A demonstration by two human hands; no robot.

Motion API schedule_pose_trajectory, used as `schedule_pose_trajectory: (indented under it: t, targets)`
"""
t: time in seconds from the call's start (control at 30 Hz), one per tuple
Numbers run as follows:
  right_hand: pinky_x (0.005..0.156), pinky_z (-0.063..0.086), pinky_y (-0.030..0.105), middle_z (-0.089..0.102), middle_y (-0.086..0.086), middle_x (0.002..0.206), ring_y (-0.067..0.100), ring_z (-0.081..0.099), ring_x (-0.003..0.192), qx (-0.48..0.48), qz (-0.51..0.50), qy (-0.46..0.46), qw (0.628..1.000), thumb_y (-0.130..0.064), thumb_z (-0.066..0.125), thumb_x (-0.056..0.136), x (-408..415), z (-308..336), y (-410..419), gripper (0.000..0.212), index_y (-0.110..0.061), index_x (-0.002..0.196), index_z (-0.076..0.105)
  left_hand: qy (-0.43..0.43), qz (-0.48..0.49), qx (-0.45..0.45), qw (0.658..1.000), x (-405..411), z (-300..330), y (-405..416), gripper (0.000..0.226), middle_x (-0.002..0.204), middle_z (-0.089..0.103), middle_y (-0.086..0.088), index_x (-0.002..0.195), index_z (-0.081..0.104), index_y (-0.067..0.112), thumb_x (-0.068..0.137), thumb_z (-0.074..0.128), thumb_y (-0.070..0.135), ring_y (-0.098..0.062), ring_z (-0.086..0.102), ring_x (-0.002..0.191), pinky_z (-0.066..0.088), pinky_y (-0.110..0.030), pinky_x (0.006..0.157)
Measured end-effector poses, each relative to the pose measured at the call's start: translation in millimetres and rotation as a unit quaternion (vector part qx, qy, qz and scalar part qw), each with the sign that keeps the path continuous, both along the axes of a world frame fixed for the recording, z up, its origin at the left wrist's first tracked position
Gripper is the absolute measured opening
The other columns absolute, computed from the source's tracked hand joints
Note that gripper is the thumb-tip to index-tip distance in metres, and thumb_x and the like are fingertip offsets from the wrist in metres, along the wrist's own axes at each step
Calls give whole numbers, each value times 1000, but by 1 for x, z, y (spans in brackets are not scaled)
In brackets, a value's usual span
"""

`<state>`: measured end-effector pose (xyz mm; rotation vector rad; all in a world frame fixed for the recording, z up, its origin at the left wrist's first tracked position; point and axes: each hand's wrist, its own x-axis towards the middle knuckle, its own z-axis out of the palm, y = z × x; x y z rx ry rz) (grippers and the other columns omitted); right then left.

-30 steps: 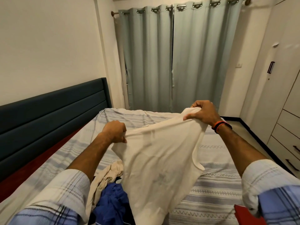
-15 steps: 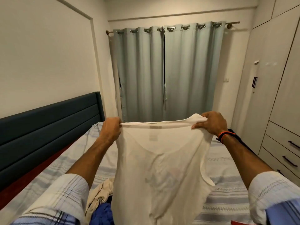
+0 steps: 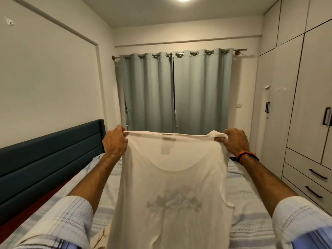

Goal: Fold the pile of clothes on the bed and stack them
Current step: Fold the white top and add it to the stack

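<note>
Thin cream vest (image 3: 170, 191) raised higher, both hands' fingers (image 3: 125, 134) pinching its shoulders

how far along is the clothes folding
Early. No folded stack is in view. In hand: the left hand and right hand hold a white tank top spread by its shoulders above the bed. Left: folding it, plus the beige garment below.

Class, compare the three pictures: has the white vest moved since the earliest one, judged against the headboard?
Yes. The white vest has risen: earlier its top edge hung below the headboard top, now level with it, stretched flat between left hand and right hand.
</note>
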<state>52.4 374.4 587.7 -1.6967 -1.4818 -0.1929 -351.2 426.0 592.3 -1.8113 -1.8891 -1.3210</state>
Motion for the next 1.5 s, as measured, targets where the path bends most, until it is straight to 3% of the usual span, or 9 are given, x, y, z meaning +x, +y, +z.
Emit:
schedule_pose_trajectory:
  t: [0.13,0.23,0.37,0.53,0.7,0.83,1.0,1.13,1.5]
  targets:
    - [50,29,33,59,16,58,31,49,59,19,10,32,999,-29,74,83,-4,4,5,40,-2,58,59,-5,-8,12,1000,1,9,-2,19,93,71,-10,106,69,10,95,55,17,-29,64,81,56,-41,75]
    - [51,29,31,52,11,57,23,43,59,28,39,135,990,-33,73,86,-10,0,6,45,-7,54,55,-58,-30,10,998,2,5,-1,21,89,69,-9,100,69,9,98,53,23,-27,62,79,54,-39,75]
    - [61,37,32,66,20,79,27,53,74,32,57,207,976,-32,70,90,-9,-3,5,34,0,80,71,-155,-64,-10,986,-6,1,3,25,91,67,-7,95,67,10,97,56,33,-27,63,85,57,-45,82]
    - [64,39,33,69,18,79,25,54,72,41,64,196,978,-36,70,88,-11,-6,8,33,-5,76,71,-152,-78,-25,985,-9,-2,3,23,92,66,-6,99,67,10,96,59,32,-26,62,87,56,-46,84]
    - [70,52,37,71,7,77,28,63,78,-15,25,86,996,-53,65,86,-9,-13,11,37,-18,79,75,-38,-57,-64,996,-10,-12,1,18,96,69,-8,103,67,13,96,61,28,-26,64,87,55,-42,83]
    - [72,49,35,72,4,81,28,63,83,-41,4,47,998,-55,63,87,-9,-17,9,35,-23,85,77,-3,-42,-81,996,-12,-20,-2,19,100,69,-10,106,68,10,96,60,24,-28,64,89,55,-45,86]
    - [57,38,31,58,3,59,20,49,61,-9,88,161,983,-45,69,87,-4,-25,16,44,-9,61,65,-107,-79,-71,989,-11,-27,1,22,94,66,-11,95,65,7,99,52,24,-28,61,88,53,-44,88]
    - [57,32,28,46,3,60,15,40,59,22,187,289,939,-33,73,88,-3,-32,18,43,-15,53,56,-217,-127,-55,966,-15,-28,3,28,85,63,-9,85,65,5,100,52,25,-31,60,88,51,-43,88]
    - [59,40,32,59,5,65,16,50,62,22,180,274,944,-51,77,74,-1,-44,36,48,-3,72,71,-236,-125,-67,961,-14,-34,0,22,93,63,-7,92,66,11,99,54,28,-25,59,92,50,-42,92]
